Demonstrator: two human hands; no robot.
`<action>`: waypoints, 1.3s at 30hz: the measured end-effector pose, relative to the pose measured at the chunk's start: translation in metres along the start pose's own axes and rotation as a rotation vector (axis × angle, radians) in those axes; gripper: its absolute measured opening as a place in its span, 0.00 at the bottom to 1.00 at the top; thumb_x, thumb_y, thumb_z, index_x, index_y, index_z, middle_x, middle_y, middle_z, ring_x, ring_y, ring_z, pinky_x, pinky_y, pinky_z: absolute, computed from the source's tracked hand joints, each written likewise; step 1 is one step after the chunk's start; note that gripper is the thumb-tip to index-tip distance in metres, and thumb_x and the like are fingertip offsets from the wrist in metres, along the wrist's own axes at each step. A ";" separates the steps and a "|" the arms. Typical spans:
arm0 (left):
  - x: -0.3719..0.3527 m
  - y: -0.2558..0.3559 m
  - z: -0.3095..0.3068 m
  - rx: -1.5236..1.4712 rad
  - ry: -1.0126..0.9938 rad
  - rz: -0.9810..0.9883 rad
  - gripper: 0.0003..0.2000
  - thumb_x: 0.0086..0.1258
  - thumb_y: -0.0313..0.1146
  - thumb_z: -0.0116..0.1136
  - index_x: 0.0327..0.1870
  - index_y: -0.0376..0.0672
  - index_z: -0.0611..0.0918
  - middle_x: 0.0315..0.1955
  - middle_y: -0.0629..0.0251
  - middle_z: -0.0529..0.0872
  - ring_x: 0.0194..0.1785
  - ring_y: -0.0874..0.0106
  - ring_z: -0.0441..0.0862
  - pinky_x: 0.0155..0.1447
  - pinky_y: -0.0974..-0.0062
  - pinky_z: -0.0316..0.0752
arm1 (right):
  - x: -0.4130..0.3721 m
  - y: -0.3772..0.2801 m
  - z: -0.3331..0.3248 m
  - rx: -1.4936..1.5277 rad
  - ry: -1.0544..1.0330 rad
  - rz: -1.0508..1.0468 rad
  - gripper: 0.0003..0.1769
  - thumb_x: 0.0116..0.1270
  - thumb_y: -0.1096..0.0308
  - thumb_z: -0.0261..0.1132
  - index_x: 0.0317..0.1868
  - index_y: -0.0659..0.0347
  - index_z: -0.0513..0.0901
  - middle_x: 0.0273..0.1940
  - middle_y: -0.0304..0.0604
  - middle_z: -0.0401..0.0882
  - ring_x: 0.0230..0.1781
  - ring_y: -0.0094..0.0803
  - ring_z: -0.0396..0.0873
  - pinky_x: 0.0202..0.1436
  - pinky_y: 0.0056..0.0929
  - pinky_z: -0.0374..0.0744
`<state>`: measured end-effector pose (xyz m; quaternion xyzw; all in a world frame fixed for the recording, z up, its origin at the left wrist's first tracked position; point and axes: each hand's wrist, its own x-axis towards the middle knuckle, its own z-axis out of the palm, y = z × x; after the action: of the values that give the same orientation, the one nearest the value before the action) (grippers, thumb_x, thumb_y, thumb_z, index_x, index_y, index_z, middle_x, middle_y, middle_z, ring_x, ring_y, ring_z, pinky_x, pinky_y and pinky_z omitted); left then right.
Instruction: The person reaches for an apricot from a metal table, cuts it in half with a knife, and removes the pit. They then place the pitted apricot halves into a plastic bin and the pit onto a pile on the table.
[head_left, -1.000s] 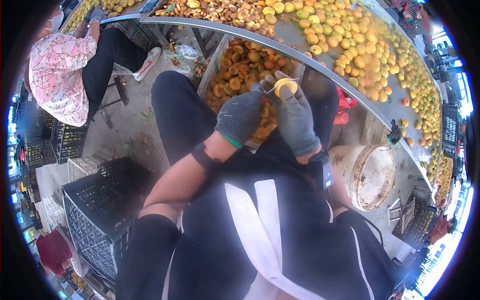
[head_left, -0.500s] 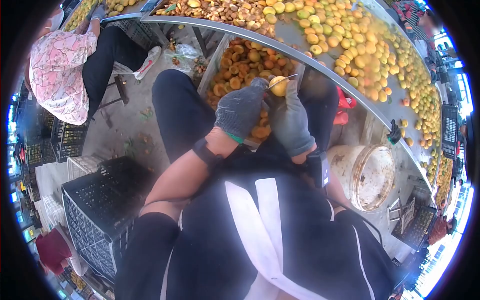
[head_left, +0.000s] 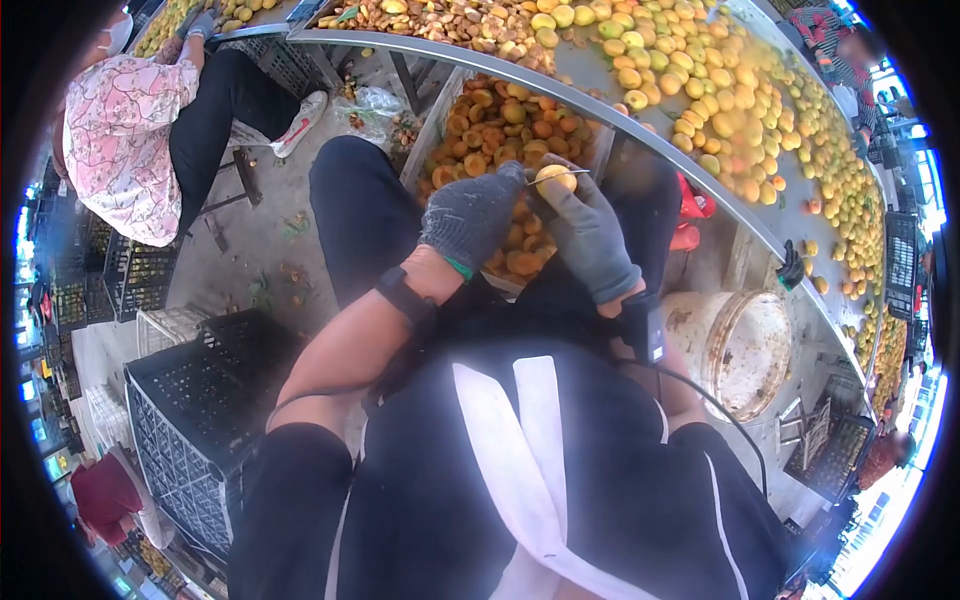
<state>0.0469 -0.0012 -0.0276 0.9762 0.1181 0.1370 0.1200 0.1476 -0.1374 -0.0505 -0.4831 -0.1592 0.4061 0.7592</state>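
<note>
My left hand [head_left: 470, 215], in a dark grey glove, is closed round the handle end of a small thin metal tool, whose thin blade [head_left: 574, 172] lies across a yellow-orange fruit [head_left: 556, 181]. The fruit is pinched in the fingers of my right hand [head_left: 588, 235], gloved in lighter grey. Both hands are close together above a crate [head_left: 606, 150] of halved orange fruit [head_left: 480, 130] between my knees. The tool's handle is hidden in the left glove.
A metal-edged table [head_left: 440, 45] bears many whole fruits and a heap of pits or pieces. At the left sits a person in a pink patterned top [head_left: 125, 140]. A black crate [head_left: 200, 400] is at lower left, a stained white bucket [head_left: 745, 355] at right.
The right hand has turned and spread a little lower around the fruit. The blade now lies nearly level instead of slanting upward, and the left hand has shifted slightly.
</note>
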 end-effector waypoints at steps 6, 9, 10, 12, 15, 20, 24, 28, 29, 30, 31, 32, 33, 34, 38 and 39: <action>0.001 0.010 -0.011 -0.027 0.034 -0.044 0.13 0.65 0.29 0.56 0.51 0.43 0.77 0.29 0.59 0.85 0.33 0.59 0.86 0.33 0.62 0.79 | -0.002 -0.003 0.016 0.497 0.000 0.050 0.21 0.77 0.58 0.57 0.62 0.61 0.75 0.54 0.39 0.77 0.54 0.28 0.76 0.61 0.29 0.73; 0.001 0.003 -0.009 -0.037 0.020 -0.019 0.14 0.65 0.29 0.56 0.52 0.42 0.77 0.29 0.59 0.85 0.34 0.59 0.86 0.34 0.62 0.79 | -0.001 -0.001 0.009 0.379 -0.010 0.070 0.22 0.75 0.60 0.60 0.64 0.62 0.73 0.55 0.40 0.77 0.53 0.29 0.77 0.61 0.28 0.74; 0.002 0.001 -0.006 -0.036 0.020 -0.017 0.14 0.65 0.29 0.56 0.52 0.42 0.77 0.29 0.59 0.85 0.34 0.59 0.86 0.34 0.62 0.79 | -0.001 -0.002 0.012 0.381 -0.009 0.068 0.22 0.75 0.60 0.60 0.64 0.62 0.73 0.55 0.40 0.77 0.53 0.29 0.77 0.61 0.28 0.74; 0.001 -0.001 -0.002 0.030 0.056 0.004 0.15 0.64 0.29 0.56 0.53 0.42 0.77 0.30 0.59 0.85 0.34 0.59 0.86 0.35 0.63 0.79 | -0.002 -0.003 0.020 0.298 -0.015 0.031 0.22 0.74 0.63 0.61 0.64 0.63 0.73 0.54 0.41 0.78 0.53 0.29 0.77 0.62 0.28 0.73; 0.001 0.003 -0.006 0.018 0.081 -0.002 0.16 0.64 0.29 0.56 0.54 0.42 0.76 0.30 0.58 0.86 0.34 0.59 0.86 0.35 0.63 0.79 | 0.001 0.000 0.016 0.083 0.065 -0.111 0.21 0.73 0.65 0.63 0.63 0.63 0.73 0.53 0.41 0.78 0.53 0.29 0.77 0.62 0.27 0.73; 0.001 0.007 -0.002 -0.034 0.009 -0.105 0.13 0.66 0.30 0.55 0.51 0.42 0.77 0.30 0.57 0.86 0.35 0.59 0.86 0.36 0.62 0.79 | 0.007 0.013 0.023 0.237 0.018 -0.101 0.22 0.75 0.59 0.60 0.62 0.62 0.74 0.53 0.41 0.79 0.55 0.29 0.76 0.63 0.28 0.73; 0.002 0.009 -0.004 -0.053 -0.022 -0.110 0.10 0.67 0.30 0.54 0.48 0.43 0.77 0.30 0.57 0.86 0.34 0.59 0.86 0.35 0.61 0.80 | 0.001 0.007 0.024 0.581 -0.051 0.147 0.22 0.77 0.55 0.56 0.61 0.62 0.75 0.54 0.40 0.78 0.56 0.30 0.75 0.64 0.31 0.72; -0.001 0.008 -0.006 -0.033 -0.046 -0.090 0.10 0.67 0.30 0.54 0.48 0.43 0.77 0.29 0.58 0.86 0.33 0.59 0.86 0.35 0.62 0.80 | 0.000 0.005 0.008 0.359 -0.026 0.105 0.20 0.76 0.58 0.58 0.60 0.62 0.76 0.55 0.40 0.78 0.55 0.30 0.76 0.63 0.31 0.73; -0.002 0.009 -0.005 -0.028 -0.002 -0.062 0.10 0.68 0.30 0.54 0.48 0.43 0.77 0.29 0.58 0.86 0.33 0.59 0.86 0.35 0.62 0.80 | -0.001 -0.001 0.011 0.304 -0.013 0.115 0.19 0.75 0.59 0.60 0.59 0.62 0.76 0.54 0.40 0.78 0.54 0.30 0.76 0.62 0.30 0.74; -0.003 0.009 -0.005 -0.021 0.044 -0.034 0.10 0.68 0.30 0.53 0.49 0.44 0.78 0.29 0.59 0.86 0.33 0.59 0.86 0.34 0.63 0.80 | -0.002 -0.005 0.013 0.250 0.000 0.125 0.19 0.75 0.60 0.61 0.58 0.62 0.76 0.53 0.40 0.78 0.53 0.30 0.77 0.61 0.29 0.75; -0.004 0.011 -0.005 -0.021 0.044 -0.036 0.10 0.68 0.30 0.53 0.49 0.44 0.78 0.29 0.59 0.86 0.33 0.59 0.86 0.34 0.63 0.80 | -0.003 -0.003 0.012 0.249 -0.002 0.126 0.19 0.75 0.60 0.61 0.58 0.62 0.76 0.53 0.40 0.78 0.53 0.30 0.77 0.61 0.29 0.75; -0.006 0.012 -0.006 -0.020 0.005 -0.051 0.10 0.68 0.30 0.53 0.49 0.44 0.78 0.29 0.59 0.86 0.33 0.59 0.86 0.34 0.63 0.80 | -0.004 -0.001 0.010 0.226 0.048 0.114 0.18 0.74 0.62 0.62 0.58 0.62 0.77 0.52 0.39 0.78 0.52 0.30 0.77 0.60 0.29 0.75; -0.006 0.012 -0.006 -0.018 -0.033 -0.067 0.11 0.68 0.29 0.53 0.50 0.44 0.78 0.29 0.59 0.86 0.33 0.59 0.86 0.34 0.64 0.80 | -0.003 0.000 0.010 0.202 0.095 0.101 0.17 0.73 0.63 0.62 0.57 0.63 0.77 0.51 0.39 0.78 0.52 0.29 0.77 0.60 0.29 0.76; -0.007 0.012 -0.007 -0.017 -0.032 -0.071 0.11 0.68 0.29 0.53 0.50 0.44 0.78 0.29 0.59 0.86 0.33 0.59 0.86 0.34 0.64 0.80 | -0.003 0.000 0.010 0.202 0.092 0.103 0.17 0.73 0.63 0.62 0.57 0.63 0.77 0.51 0.39 0.78 0.52 0.29 0.77 0.60 0.29 0.76; -0.007 0.014 -0.009 -0.069 -0.007 -0.065 0.13 0.67 0.27 0.54 0.51 0.44 0.78 0.29 0.58 0.86 0.34 0.59 0.86 0.35 0.62 0.80 | -0.007 0.000 0.020 0.379 0.068 0.083 0.15 0.74 0.63 0.62 0.54 0.63 0.79 0.47 0.37 0.79 0.51 0.27 0.77 0.59 0.27 0.75; -0.003 0.014 -0.009 -0.078 -0.023 -0.092 0.14 0.66 0.27 0.55 0.53 0.44 0.78 0.30 0.57 0.86 0.34 0.58 0.86 0.36 0.61 0.80 | -0.005 -0.001 0.025 0.357 0.079 0.019 0.15 0.74 0.62 0.62 0.53 0.64 0.79 0.46 0.37 0.80 0.51 0.27 0.77 0.59 0.26 0.74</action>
<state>0.0446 -0.0135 -0.0158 0.9658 0.1562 0.1246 0.1655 0.1290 -0.1270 -0.0369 -0.3578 -0.0502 0.4158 0.8346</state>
